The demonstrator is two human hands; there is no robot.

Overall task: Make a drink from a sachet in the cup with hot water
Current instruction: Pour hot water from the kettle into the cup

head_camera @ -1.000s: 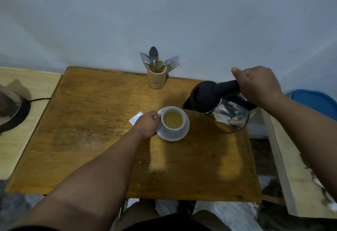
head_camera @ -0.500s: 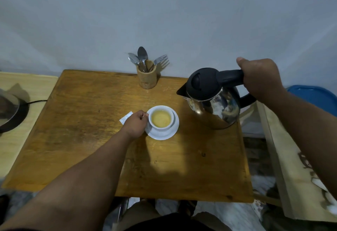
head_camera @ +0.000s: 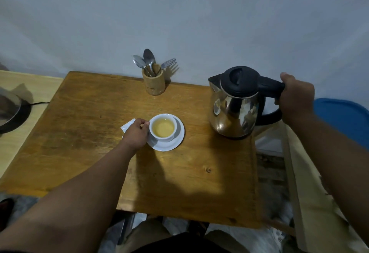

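Observation:
A white cup (head_camera: 163,127) filled with pale yellow liquid stands on a white saucer (head_camera: 175,142) in the middle of the wooden table (head_camera: 83,133). My left hand (head_camera: 136,134) is closed against the cup's left side, at its handle. A white sachet (head_camera: 126,126) lies flat just left of that hand, partly hidden by it. The steel kettle (head_camera: 232,111) with a black lid stands upright on the table's right part. Its black handle is gripped by my right hand (head_camera: 295,98).
A bamboo holder (head_camera: 153,82) with spoons and a fork stands at the table's far edge by the wall. A round kettle base with a cord (head_camera: 12,111) sits on the pale side table at left. A blue seat (head_camera: 343,117) and a wooden bench are at right.
The kettle went from tilted over the cup to upright and moved right, away from the cup, down onto the table. My left hand stayed at the cup.

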